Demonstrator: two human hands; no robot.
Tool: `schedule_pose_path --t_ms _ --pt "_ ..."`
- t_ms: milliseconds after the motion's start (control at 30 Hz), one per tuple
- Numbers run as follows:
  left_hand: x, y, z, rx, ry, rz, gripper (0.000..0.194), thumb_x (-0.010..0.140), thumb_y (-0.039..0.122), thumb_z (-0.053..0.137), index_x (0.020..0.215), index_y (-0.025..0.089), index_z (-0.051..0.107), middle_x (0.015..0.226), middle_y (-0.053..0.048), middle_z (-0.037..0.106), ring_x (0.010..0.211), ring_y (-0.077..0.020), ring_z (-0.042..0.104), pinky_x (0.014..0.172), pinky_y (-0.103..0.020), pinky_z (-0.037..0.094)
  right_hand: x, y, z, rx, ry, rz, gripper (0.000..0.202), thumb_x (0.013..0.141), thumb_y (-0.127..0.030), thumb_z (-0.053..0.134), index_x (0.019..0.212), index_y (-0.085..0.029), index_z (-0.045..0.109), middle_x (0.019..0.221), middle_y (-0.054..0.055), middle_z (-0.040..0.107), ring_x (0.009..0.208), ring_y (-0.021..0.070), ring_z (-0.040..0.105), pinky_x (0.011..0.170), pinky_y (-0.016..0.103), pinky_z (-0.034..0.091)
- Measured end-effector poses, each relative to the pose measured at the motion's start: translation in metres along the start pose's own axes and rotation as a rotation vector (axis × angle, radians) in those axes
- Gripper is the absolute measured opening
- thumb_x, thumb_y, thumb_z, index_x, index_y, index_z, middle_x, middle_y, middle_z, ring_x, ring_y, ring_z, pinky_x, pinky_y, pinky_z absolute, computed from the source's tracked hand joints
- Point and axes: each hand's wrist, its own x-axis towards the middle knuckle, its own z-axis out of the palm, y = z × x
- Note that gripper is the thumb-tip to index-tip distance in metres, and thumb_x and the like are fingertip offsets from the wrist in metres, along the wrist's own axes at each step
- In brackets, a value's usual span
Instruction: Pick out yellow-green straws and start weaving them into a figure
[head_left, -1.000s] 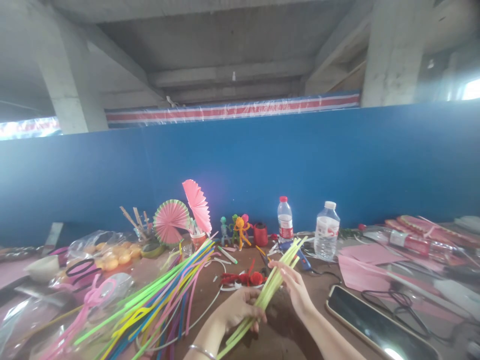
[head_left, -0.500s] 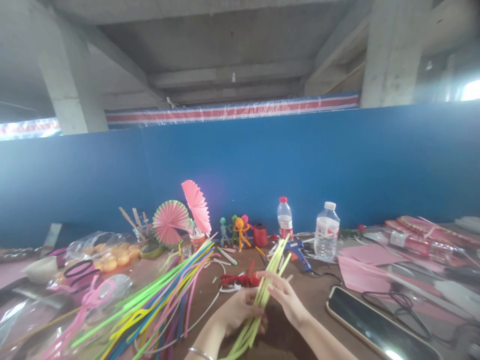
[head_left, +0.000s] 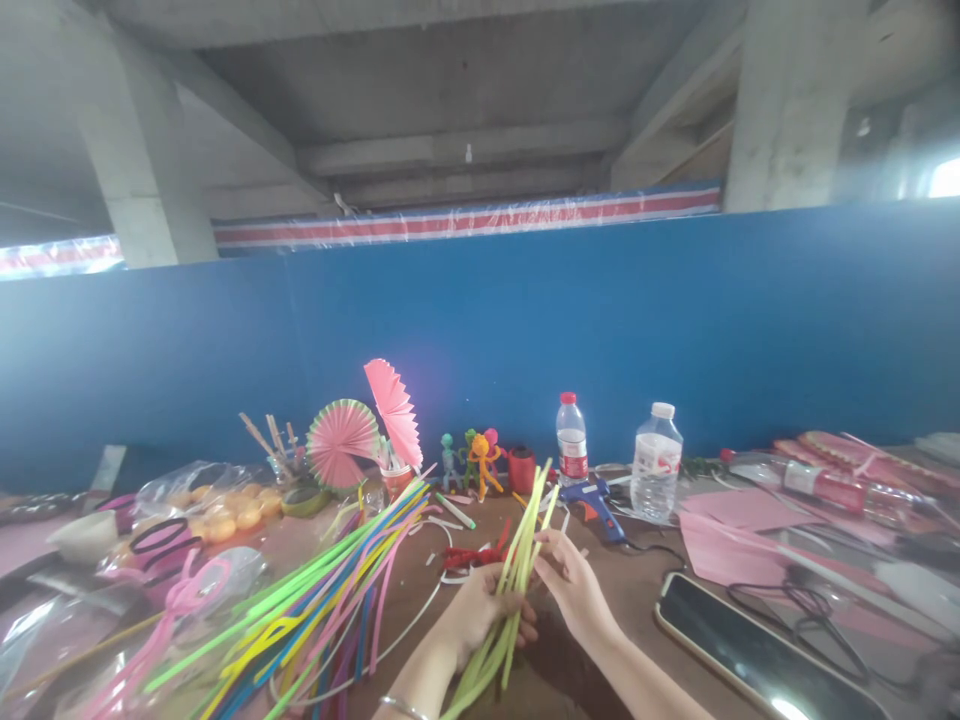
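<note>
A loose bundle of pale yellow-green pipe cleaners (head_left: 517, 560) stands tilted in front of me. My left hand (head_left: 487, 610) is closed around its lower middle, the fingers showing behind the strands. On the bundle's right side, my right hand (head_left: 571, 585) is pinched at a strand of it, with the thumb and fingertips together. Just behind the left hand lies a small heap of red pipe cleaners (head_left: 469, 558). To the left is a large spread of coloured pipe cleaners (head_left: 330, 590) in green, yellow, blue and pink.
A blue glue gun (head_left: 600, 505) lies beyond my right hand, near two bottles, one clear with a white cap (head_left: 657, 465). A phone (head_left: 750, 640) rests at right. Small pipe-cleaner figures (head_left: 482, 465) and pink paper fans (head_left: 343, 440) stand before the blue partition (head_left: 480, 320).
My right hand has drawn back from over the strands to the bundle's right side. The bundle has shifted slightly left and fanned out at the top. My left hand keeps its grip.
</note>
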Motion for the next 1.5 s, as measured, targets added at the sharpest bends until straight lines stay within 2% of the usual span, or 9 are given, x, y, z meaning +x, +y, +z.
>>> schedule_pose_path --t_ms 133,367,533,800,933,1033,1167,1267,1500 --pt "0.001 -0.001 0.0 0.005 0.026 -0.005 0.045 0.072 0.031 0.057 0.106 0.008 0.041 0.081 -0.012 0.058 0.068 -0.0201 0.061 0.053 -0.021 0.045 0.003 0.002 -0.004 -0.096 0.12 -0.001 0.037 0.074 -0.044 0.054 0.092 -0.013 0.049 0.09 0.006 0.055 0.081 0.0127 0.053 0.075 0.023 0.042" --pt "0.004 -0.003 -0.005 -0.013 0.131 0.08 0.039 0.079 0.04 0.048 0.105 0.012 0.04 0.095 -0.009 0.053 0.077 -0.0161 0.058 0.063 -0.026 0.047 0.004 -0.002 -0.01 0.045 0.3 0.004 0.046 0.072 -0.049 0.053 0.099 -0.014 0.043 0.084 0.006 0.049 0.07 0.0107 0.051 0.064 0.022 0.044" --pt "0.004 0.004 -0.014 0.035 0.314 0.163 0.029 0.08 0.038 0.045 0.088 0.011 0.039 0.074 -0.001 0.043 0.061 -0.0059 0.047 0.054 -0.017 0.04 0.008 0.003 -0.019 0.187 0.455 0.007 0.047 0.074 -0.055 0.047 0.101 -0.019 0.034 0.081 0.003 0.041 0.058 0.0073 0.046 0.05 0.021 0.041" --pt "0.005 0.004 -0.024 0.306 0.396 0.107 0.042 0.074 0.031 0.041 0.113 0.015 0.039 0.062 0.001 0.041 0.04 -0.0081 0.037 0.037 -0.019 0.025 0.011 0.006 -0.017 0.36 0.405 0.048 0.049 0.068 -0.05 0.058 0.097 -0.014 0.042 0.068 0.001 0.039 0.051 0.003 0.035 0.045 0.017 0.031" --pt "0.0 0.006 -0.026 0.566 0.57 0.224 0.051 0.068 0.027 0.05 0.117 0.013 0.046 0.088 -0.009 0.051 0.082 -0.0203 0.052 0.078 -0.037 0.043 0.009 0.001 -0.018 0.359 0.332 0.096 0.054 0.064 -0.051 0.06 0.098 -0.011 0.047 0.071 0.002 0.042 0.051 0.0019 0.035 0.046 0.016 0.028" --pt "-0.005 0.014 -0.022 0.642 0.677 0.365 0.044 0.071 0.032 0.052 0.11 0.013 0.053 0.118 -0.011 0.037 0.118 -0.0258 0.027 0.107 -0.041 0.009 0.008 -0.003 -0.018 0.273 0.253 0.127 0.052 0.064 -0.049 0.061 0.096 -0.008 0.056 0.076 0.005 0.051 0.057 0.0047 0.043 0.052 0.017 0.034" --pt "-0.008 0.019 -0.01 0.473 0.323 0.247 0.052 0.082 0.053 0.032 0.098 0.01 0.054 0.094 -0.013 0.054 0.085 -0.0209 0.054 0.075 -0.036 0.044 0.004 -0.003 -0.014 0.036 0.167 0.064 0.044 0.073 -0.042 0.053 0.106 -0.014 0.061 0.098 0.006 0.058 0.082 0.0104 0.053 0.079 0.02 0.041" --pt "-0.006 0.014 -0.001 0.354 0.068 0.102 0.049 0.074 0.049 0.051 0.098 0.007 0.055 0.078 -0.011 0.059 0.059 -0.0151 0.055 0.049 -0.023 0.04 0.003 0.002 -0.012 -0.233 0.083 -0.041 0.046 0.083 -0.039 0.039 0.122 -0.018 0.05 0.115 0.003 0.052 0.102 0.0099 0.05 0.096 0.021 0.036" --pt "0.0 0.011 -0.003 0.17 0.193 0.056 0.042 0.076 0.048 0.048 0.078 0.007 0.053 0.051 0.0 0.042 0.039 -0.0044 0.034 0.037 -0.015 0.019 0.006 0.002 -0.017 -0.661 0.215 -0.275 0.027 0.08 -0.04 0.047 0.102 -0.036 0.062 0.1 0.003 0.05 0.097 0.0132 0.042 0.087 0.028 0.036"
